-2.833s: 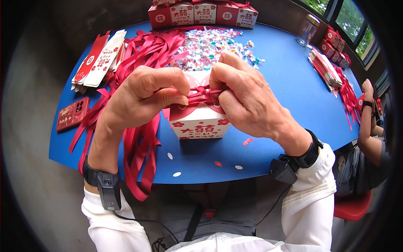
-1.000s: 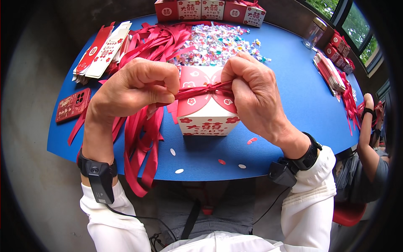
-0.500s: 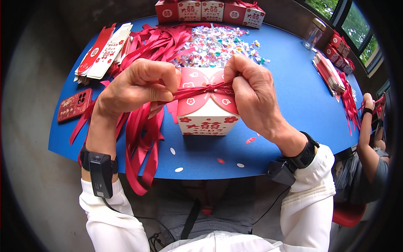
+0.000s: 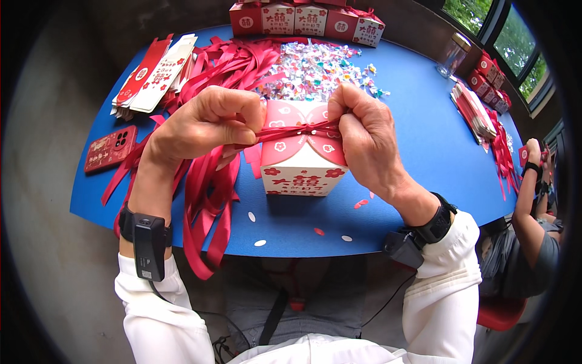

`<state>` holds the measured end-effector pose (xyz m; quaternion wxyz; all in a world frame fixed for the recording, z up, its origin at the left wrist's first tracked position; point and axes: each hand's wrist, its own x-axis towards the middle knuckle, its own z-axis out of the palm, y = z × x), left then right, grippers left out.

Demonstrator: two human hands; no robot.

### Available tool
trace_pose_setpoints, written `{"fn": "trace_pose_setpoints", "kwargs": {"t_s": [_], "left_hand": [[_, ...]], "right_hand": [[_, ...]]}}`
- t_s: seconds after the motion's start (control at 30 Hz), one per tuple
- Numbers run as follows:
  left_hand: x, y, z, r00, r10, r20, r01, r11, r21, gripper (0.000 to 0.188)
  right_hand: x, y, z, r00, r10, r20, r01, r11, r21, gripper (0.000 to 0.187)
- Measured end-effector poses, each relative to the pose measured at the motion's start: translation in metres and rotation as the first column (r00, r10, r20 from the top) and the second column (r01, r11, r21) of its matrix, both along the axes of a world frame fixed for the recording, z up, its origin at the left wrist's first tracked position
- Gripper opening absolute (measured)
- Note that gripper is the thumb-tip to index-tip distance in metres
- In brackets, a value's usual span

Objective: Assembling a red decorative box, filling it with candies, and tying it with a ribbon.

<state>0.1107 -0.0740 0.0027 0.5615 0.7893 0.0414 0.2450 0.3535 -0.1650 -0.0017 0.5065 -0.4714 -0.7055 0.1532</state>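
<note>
A white and red gift box (image 4: 303, 176) stands upright before me, its curved red flaps folded over the top. Across those flaps runs a red ribbon (image 4: 285, 130) with a knot at the middle. My left hand (image 4: 221, 121) pinches the ribbon on the left of the box, thumb against bent fingers. On the other side my right hand (image 4: 367, 130) is closed on the ribbon's other end, close to the box's right edge. The ribbon is stretched taut between both hands. The fingers hide its ends.
Loose red ribbons (image 4: 209, 206) hang over the table's (image 4: 418, 121) front edge. Wrapped candies (image 4: 315, 67), flat box blanks (image 4: 160, 73), a red phone (image 4: 111, 150), a jar (image 4: 453, 54) and finished boxes (image 4: 309, 21) lie around. A co-worker (image 4: 530, 236) sits at the right.
Both hands keep their hold on the ribbon, nearly in place. The whole view has shifted slightly. At the right, the co-worker's hands now show a red box piece.
</note>
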Motion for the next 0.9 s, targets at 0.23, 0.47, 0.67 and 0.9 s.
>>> {"fn": "trace_pose_setpoints", "kwargs": {"t_s": [0.23, 0.47, 0.67, 0.9], "left_hand": [[0.003, -0.005, 0.001, 0.994, 0.111, -0.018, -0.112, 0.98, -0.163, 0.022], [0.002, -0.003, 0.002, 0.992, 0.122, 0.027, -0.119, 0.987, -0.112, 0.043], [0.006, 0.0, 0.001, 0.965, 0.262, -0.024, -0.263, 0.952, -0.154, 0.053], [0.009, -0.005, 0.0, 0.906, 0.348, -0.241, -0.383, 0.916, -0.118, 0.034]], "right_hand": [[0.01, 0.001, 0.012, 0.979, 0.073, 0.19, -0.079, 0.996, 0.028, 0.011], [0.046, 0.014, 0.036, 0.88, 0.474, 0.001, -0.445, 0.827, -0.345, 0.058], [0.057, 0.027, 0.026, 0.936, 0.328, -0.131, -0.353, 0.856, -0.378, 0.091], [0.087, 0.042, 0.015, 0.813, 0.578, -0.073, -0.532, 0.684, -0.499, 0.125]]}}
